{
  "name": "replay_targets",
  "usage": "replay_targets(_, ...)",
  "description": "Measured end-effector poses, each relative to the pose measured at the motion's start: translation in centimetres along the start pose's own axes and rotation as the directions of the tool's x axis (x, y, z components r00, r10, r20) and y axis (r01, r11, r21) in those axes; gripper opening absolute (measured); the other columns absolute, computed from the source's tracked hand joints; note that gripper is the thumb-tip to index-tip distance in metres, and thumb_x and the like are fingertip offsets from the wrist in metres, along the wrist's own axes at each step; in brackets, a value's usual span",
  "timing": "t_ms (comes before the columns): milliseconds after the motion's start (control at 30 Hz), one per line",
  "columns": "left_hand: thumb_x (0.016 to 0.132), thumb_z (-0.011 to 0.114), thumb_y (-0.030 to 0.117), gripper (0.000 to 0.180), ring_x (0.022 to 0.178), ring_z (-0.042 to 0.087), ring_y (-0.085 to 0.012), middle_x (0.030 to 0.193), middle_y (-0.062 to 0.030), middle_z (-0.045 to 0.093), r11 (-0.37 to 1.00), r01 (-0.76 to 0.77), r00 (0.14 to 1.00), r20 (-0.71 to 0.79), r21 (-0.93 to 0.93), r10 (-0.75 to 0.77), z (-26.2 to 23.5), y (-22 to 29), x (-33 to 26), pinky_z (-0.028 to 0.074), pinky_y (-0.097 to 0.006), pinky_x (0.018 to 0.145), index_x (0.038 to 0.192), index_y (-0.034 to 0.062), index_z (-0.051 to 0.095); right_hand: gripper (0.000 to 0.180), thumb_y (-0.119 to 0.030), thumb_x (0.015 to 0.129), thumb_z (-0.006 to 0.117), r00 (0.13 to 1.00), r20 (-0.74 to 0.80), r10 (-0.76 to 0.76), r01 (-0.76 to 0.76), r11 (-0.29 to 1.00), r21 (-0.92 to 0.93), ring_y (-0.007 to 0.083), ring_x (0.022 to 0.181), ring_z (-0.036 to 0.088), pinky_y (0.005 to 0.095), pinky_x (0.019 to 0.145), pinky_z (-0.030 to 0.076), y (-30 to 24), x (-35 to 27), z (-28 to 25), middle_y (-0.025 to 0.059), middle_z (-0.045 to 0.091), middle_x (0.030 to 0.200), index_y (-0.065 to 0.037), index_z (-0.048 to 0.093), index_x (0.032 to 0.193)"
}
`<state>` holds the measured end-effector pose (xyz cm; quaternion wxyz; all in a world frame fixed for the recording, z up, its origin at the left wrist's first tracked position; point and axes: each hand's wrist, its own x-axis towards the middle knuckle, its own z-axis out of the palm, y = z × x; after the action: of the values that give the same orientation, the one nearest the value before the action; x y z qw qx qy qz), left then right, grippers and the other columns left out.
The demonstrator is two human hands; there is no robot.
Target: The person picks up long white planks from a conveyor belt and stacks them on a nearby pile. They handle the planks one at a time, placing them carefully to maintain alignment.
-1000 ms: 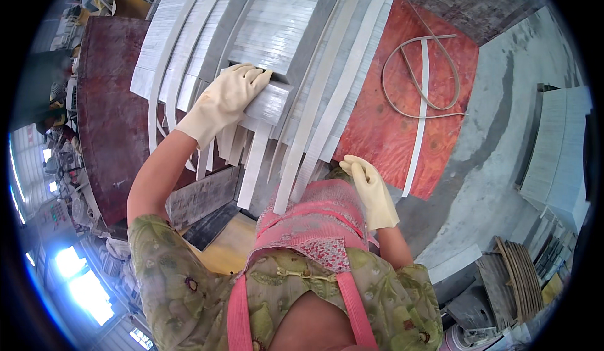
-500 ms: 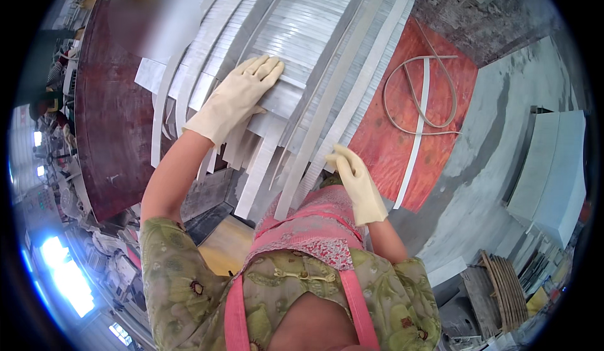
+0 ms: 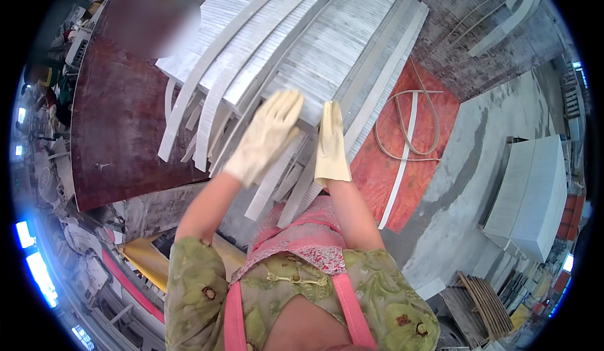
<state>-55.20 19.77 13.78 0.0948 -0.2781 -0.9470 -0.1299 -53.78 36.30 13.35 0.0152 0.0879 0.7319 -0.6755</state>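
Observation:
A wide stack of thin, pale grey slats (image 3: 333, 52) lies in front of me, with long, flat, bendy strips (image 3: 236, 43) running over it and hanging past its near edge. Both my hands wear cream rubber gloves. My left hand (image 3: 269, 132) rests on the stack's near edge, slightly blurred, fingers stretched out and nearly together. Beside it, my right hand (image 3: 331, 140) stands with straight fingers against the near right corner of the slats. Neither hand visibly grips anything; the left palm's underside is hidden.
A dark red board (image 3: 126, 131) stands left of the stack. To the right, a red-orange sheet (image 3: 434, 124) carries a looped strip (image 3: 412, 153) and a straight white strip (image 3: 397, 184). Farther right stands a large pale block (image 3: 531, 194), with a slatted wooden piece (image 3: 484, 307) below it.
My right hand has risen from near my lap to the slat stack. My left hand has slid nearer to me and toward the right hand. The whole view has shifted a little.

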Motion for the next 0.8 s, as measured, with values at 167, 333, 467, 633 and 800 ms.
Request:
replay_targets(167, 0.087, 0.067, 0.001, 0.034, 0.113, 0.064, -0.0381, 0.121, -0.0202, 0.067, 0.897, 0.046, 0.994, -0.069, -0.439, -0.085, -0.5, 2.6, -9.8, 0.048, -0.047, 0.107, 0.121, -0.0007, 0.066, 0.079, -0.048, 0.106, 0.044, 0.966, -0.186, 0.181, -0.139, 0.966, 0.217, 0.0334, 0.154, 0.022, 0.0388, 0.125, 0.018, 0.9, 1.0, 4.4, 0.0250, 0.022, 0.165, 0.007, 0.020, 0.157)
replay_targets(333, 0.090, 0.062, -0.002, 0.020, 0.101, 0.067, -0.0387, 0.109, -0.0207, 0.071, 0.762, 0.222, 0.962, 0.010, -0.608, -0.272, -0.7, 3.2, -12.6, 0.053, -0.044, 0.094, 0.109, -0.0041, 0.068, 0.074, -0.039, 0.104, 0.055, 0.994, -0.071, 0.080, -0.072, 0.992, 0.099, 0.0299, 0.146, 0.035, 0.0349, 0.119, 0.027, 3.0, 2.9, 2.7, 0.0284, 0.037, 0.156, 0.011, 0.030, 0.153)
replay_targets(467, 0.093, 0.062, 0.004, 0.018, 0.097, 0.067, -0.0395, 0.105, -0.0214, 0.071, 0.678, 0.305, 0.948, 0.144, -0.669, -0.284, -0.9, 3.6, -11.2, 0.053, -0.042, 0.087, 0.108, -0.0033, 0.068, 0.070, -0.043, 0.103, 0.056, 0.953, 0.283, 0.113, -0.045, 0.971, -0.236, 0.0285, 0.140, 0.043, 0.0347, 0.116, 0.031, 0.9, 3.9, -1.7, 0.0234, 0.048, 0.149, 0.007, 0.040, 0.149)
replay_targets(633, 0.099, 0.057, 0.010, 0.021, 0.098, 0.068, -0.0387, 0.105, -0.0223, 0.070, 0.632, 0.374, 0.920, 0.182, -0.679, -0.348, -1.6, 4.7, -9.5, 0.053, -0.040, 0.086, 0.110, -0.0029, 0.068, 0.072, -0.051, 0.101, 0.055, 0.970, 0.194, 0.148, -0.162, 0.985, 0.061, 0.0273, 0.134, 0.047, 0.0365, 0.113, 0.034, 2.3, 2.5, -2.6, 0.0180, 0.053, 0.144, 0.003, 0.046, 0.147)
replay_targets(800, 0.102, 0.054, 0.019, 0.029, 0.101, 0.069, -0.0362, 0.109, -0.0229, 0.071, 0.582, 0.493, 0.854, 0.231, -0.646, -0.467, -2.0, 5.4, -9.6, 0.052, -0.039, 0.090, 0.115, -0.0027, 0.068, 0.075, -0.058, 0.101, 0.049, 0.916, 0.136, 0.378, -0.398, 0.900, 0.179, 0.0286, 0.128, 0.050, 0.0380, 0.109, 0.036, 6.0, 0.8, -1.5, 0.0193, 0.053, 0.140, 0.004, 0.049, 0.143)
